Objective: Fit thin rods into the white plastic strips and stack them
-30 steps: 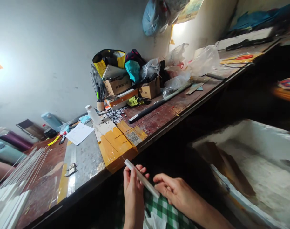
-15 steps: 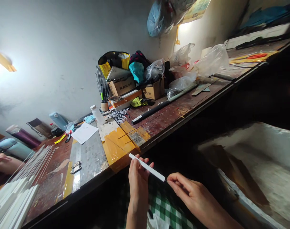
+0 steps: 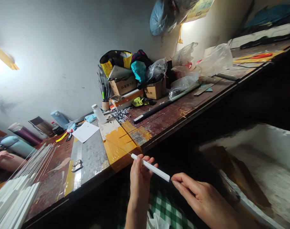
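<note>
My left hand [image 3: 140,175] is closed around a slim white square bar [image 3: 156,170], thumb on one side and fingers on the other. From the bar's far end a thin dark wire [image 3: 118,144] reaches out over the tape-covered block [image 3: 121,149] on the bench. Just beyond the bar's near end, my right hand [image 3: 194,190] pinches with thumb and forefinger; what lies between those fingertips is too small to make out. More white bars with long thin rods [image 3: 18,197] lie in a bundle at the bench's left.
The bench edge [image 3: 92,181] runs diagonally ahead of my hands. On it are a white bottle [image 3: 99,114], a paper sheet [image 3: 86,132], a pile of small black-and-white pieces [image 3: 121,114], a long dark tube [image 3: 154,110] and boxes [image 3: 123,85]. A pale bin [image 3: 278,168] stands lower right.
The white bar and both hands sit slightly further right in view, with the bench shifting a little the same way. Both hands keep their grips.
</note>
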### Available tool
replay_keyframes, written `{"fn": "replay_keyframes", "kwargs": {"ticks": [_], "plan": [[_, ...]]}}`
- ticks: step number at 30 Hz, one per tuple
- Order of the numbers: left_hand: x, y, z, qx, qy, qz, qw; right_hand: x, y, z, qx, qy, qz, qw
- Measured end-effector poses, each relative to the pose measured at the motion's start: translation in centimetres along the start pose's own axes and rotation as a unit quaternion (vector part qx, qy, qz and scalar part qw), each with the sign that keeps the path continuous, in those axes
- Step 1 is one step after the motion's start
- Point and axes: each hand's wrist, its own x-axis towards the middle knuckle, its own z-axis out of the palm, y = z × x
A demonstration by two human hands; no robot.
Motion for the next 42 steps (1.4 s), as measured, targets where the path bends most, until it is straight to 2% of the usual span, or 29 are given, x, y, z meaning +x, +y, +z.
{"fn": "replay_keyframes", "kwargs": {"ticks": [10, 18, 27, 34, 42], "plan": [[0.2, 0.4, -0.1, -0.031, 0.002, -0.011, 0.999, 0.7, 0.0, -0.1, -0.018, -0.012, -0.001, 1.000], [0.4, 0.3, -0.2, -0.032, 0.011, 0.009, 0.999, 1.1, -0.8, 0.1, -0.008, -0.022, -0.005, 1.000], [0.3, -0.1, -0.1, -0.003, -0.011, 0.024, 1.000, 1.0, 0.2, 0.4, -0.018, -0.023, 0.006, 1.000], [-0.2, -0.1, -0.1, -0.015, 0.032, 0.004, 0.999, 0.7, -0.2, 0.1, -0.028, -0.072, 0.018, 0.997], [-0.1, 0.2, -0.6, -0.017, 0.025, 0.020, 0.999, 0.8, -1.3, 0.1, -0.008, -0.150, 0.032, 0.988]]}}
